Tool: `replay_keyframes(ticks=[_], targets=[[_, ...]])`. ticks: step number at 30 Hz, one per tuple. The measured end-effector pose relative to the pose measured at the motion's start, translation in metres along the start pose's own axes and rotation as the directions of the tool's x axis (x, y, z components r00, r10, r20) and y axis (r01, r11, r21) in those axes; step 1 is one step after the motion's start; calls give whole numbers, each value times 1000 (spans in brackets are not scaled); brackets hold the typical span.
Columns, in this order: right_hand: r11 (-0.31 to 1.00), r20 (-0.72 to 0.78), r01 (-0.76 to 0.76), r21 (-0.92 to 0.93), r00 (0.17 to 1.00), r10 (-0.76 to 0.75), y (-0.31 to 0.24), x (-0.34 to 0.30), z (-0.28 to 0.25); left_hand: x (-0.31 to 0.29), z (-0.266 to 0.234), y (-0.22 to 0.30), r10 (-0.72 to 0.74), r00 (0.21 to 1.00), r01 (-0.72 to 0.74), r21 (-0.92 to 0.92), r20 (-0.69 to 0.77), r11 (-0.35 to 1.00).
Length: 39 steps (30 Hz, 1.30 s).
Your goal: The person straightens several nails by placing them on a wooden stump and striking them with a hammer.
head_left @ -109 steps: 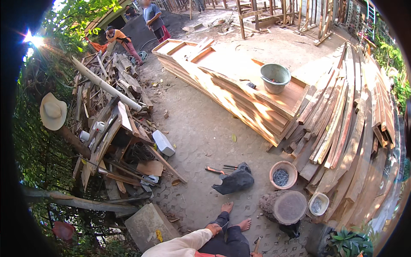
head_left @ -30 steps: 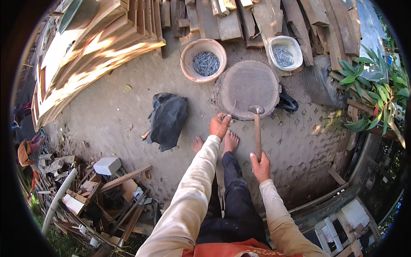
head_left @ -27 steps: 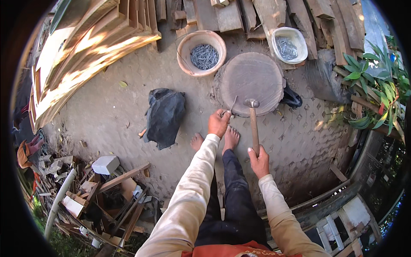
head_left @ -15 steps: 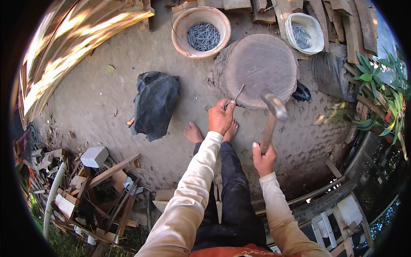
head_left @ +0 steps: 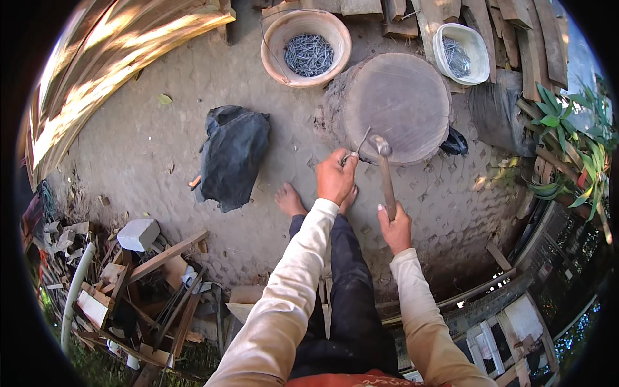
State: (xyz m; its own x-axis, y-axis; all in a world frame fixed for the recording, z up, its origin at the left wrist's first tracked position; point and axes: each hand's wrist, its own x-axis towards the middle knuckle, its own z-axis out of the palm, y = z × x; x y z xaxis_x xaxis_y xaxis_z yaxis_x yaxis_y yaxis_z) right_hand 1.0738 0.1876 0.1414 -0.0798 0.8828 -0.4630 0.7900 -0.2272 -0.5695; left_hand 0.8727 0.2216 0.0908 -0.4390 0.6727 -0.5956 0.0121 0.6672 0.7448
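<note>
My left hand (head_left: 336, 177) pinches a nail (head_left: 363, 140) by one end. The nail's other end reaches over the near edge of a round wooden chopping-block stump (head_left: 403, 97). My right hand (head_left: 394, 228) is wrapped round the wooden handle of a hammer (head_left: 387, 177). The hammer's metal head is low over the near rim of the stump, just right of the nail; whether it touches the wood I cannot tell. Beyond the stump on the left, a clay-coloured bucket (head_left: 269, 48) holds many nails (head_left: 309, 55). A white plastic tub (head_left: 480, 57) with more nails stands at the far right.
Dark crumpled plastic (head_left: 233, 158) lies on the dirt ground left of my feet. Stacked planks (head_left: 522, 45) line the far right, and long boards (head_left: 97, 71) lean at far left. Scrap wood with a grey block (head_left: 138, 235) fills the lower left. Plants (head_left: 580, 142) edge the right.
The hammer head has come down and left, toward the nail at the stump's near edge. My left hand keeps its pinch in nearly the same place.
</note>
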Motion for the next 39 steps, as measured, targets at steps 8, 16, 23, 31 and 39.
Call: replay_keyframes(ticks=[8, 16, 23, 31, 39], targets=[[998, -16, 51, 23, 999, -50, 11, -5, 7, -3, 0, 0, 38, 999, -38, -4, -32, 999], [999, 56, -4, -51, 998, 7, 6, 2, 3, -3, 1, -1, 37, 999, -38, -53, -29, 998], [953, 47, -94, 288, 995, 84, 5, -22, -5, -3, -6, -6, -144, 979, 198, -483, 147, 853], [919, 96, -234, 317, 972, 214, 7, -32, -4, -10, -6, 31, -14, 986, 106, -568, 164, 816], [975, 48, -155, 158, 988, 149, -11, -25, 4, -6, -2, 1, 51, 990, -53, -14, -133, 998]])
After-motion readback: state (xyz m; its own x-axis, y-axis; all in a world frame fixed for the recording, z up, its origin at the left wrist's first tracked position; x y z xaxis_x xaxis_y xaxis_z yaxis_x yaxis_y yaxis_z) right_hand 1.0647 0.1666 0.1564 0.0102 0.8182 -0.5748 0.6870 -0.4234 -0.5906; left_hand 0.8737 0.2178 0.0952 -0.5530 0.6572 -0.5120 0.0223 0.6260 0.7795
